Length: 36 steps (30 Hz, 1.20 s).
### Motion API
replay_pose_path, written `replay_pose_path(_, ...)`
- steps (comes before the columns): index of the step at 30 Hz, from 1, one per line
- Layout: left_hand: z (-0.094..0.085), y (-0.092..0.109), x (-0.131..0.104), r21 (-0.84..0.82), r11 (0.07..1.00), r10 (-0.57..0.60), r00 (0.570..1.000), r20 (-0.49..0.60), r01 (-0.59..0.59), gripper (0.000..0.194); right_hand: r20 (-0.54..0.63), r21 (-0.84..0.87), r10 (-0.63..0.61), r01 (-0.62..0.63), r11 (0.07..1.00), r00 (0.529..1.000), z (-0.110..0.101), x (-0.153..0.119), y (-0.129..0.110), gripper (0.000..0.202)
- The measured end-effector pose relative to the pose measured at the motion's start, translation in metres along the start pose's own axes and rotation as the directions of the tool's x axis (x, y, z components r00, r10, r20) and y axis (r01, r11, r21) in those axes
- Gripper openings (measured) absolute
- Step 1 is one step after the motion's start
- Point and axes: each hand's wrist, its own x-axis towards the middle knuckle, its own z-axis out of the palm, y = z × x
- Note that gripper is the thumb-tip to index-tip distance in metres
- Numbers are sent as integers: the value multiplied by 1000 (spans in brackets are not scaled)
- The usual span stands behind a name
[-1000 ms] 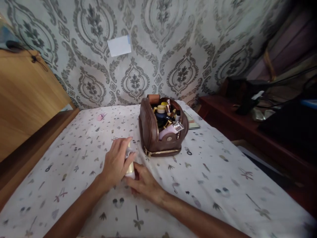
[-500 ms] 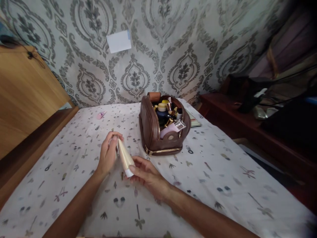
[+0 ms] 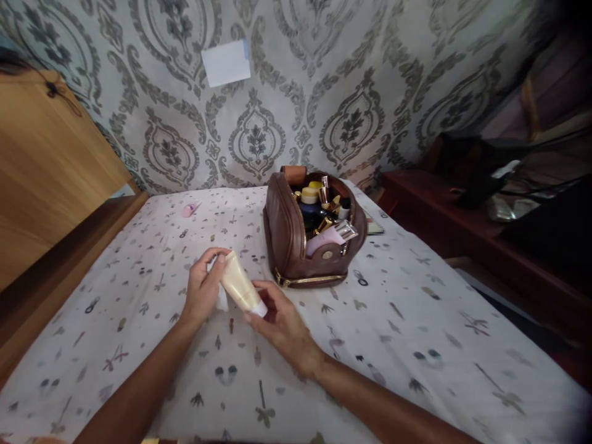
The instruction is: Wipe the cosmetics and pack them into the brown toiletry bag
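Observation:
A pale yellow squeeze tube (image 3: 240,287) with a white cap is held between both hands above the patterned cloth. My left hand (image 3: 203,285) pinches its flat crimped end. The fingers of my right hand (image 3: 282,324) close around the capped end, which points down and to the right. Something small and white (image 3: 222,301), perhaps a tissue, shows beneath my left hand. Just beyond my right hand stands an open brown toiletry bag (image 3: 282,228). Packed inside it are several cosmetics, among them a lilac tube (image 3: 326,239) with a shiny cap and a yellow-lidded jar (image 3: 309,195).
A small pink item (image 3: 189,210) lies toward the back left of the white printed cloth (image 3: 393,370). Wooden furniture (image 3: 50,160) borders the left side. On the right is a dark red ledge (image 3: 416,197) with dark items. A patterned wall (image 3: 287,74) rises behind.
The tube has been turned so its broad face shows, and its capped end has shifted right with my right hand. The whole view has moved slightly.

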Motion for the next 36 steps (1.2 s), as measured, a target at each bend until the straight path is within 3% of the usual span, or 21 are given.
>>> replay_pose_path(3,-1,-3,2,-18,1000,7,1000,9,-7,28,117,185,93,-114,976,989,0,2,-1,50)
replay_pose_path(6,-4,-2,3,13,1000,19,998,-52,-19,29,76,206,86,-100,973,993,0,3,-2,45)
replay_pose_path(8,-6,1,2,80,992,107,985,-134,-97,30,19,142,61,-63,988,998,-1,3,-3,39)
replay_pose_path(10,-7,5,-1,203,949,275,949,-152,-242,29,-29,62,29,-27,998,999,-1,2,-2,34)
replay_pose_path(12,-5,7,-6,367,822,473,881,-15,-435,29,-42,-1,-12,12,1000,999,0,2,-1,32)
replay_pose_path(14,-2,6,-9,485,631,587,781,213,-606,29,-24,-24,-60,59,998,998,0,1,1,31)
replay_pose_path(15,0,5,-10,522,550,593,745,304,-651,28,-12,-25,-79,79,997,997,0,1,2,32)
replay_pose_path(17,2,1,-9,578,484,551,742,382,-657,28,0,-13,-93,93,996,996,-1,0,4,33)
replay_pose_path(20,1,-3,-6,617,523,496,799,340,-587,31,27,77,-43,41,996,999,-1,0,7,42)
replay_pose_path(22,0,-4,-5,607,537,514,798,315,-586,32,70,167,-8,-4,986,998,-1,1,8,51)
replay_pose_path(25,3,-2,-10,549,541,550,761,342,-638,31,104,237,-31,6,971,994,-1,3,8,51)
replay_pose_path(29,10,5,-23,401,520,592,656,468,-754,32,46,72,-130,126,989,990,-2,2,2,26)
replay_pose_path(32,12,7,-28,334,485,642,588,491,-808,35,31,30,-143,142,989,989,-2,1,-5,25)
replay_pose_path(34,11,4,-27,355,466,667,585,461,-811,40,78,165,-102,88,982,992,-2,0,-9,32)
replay_pose_path(36,11,0,-24,406,500,683,636,358,-765,45,135,323,-48,2,947,990,-2,-1,-11,36)
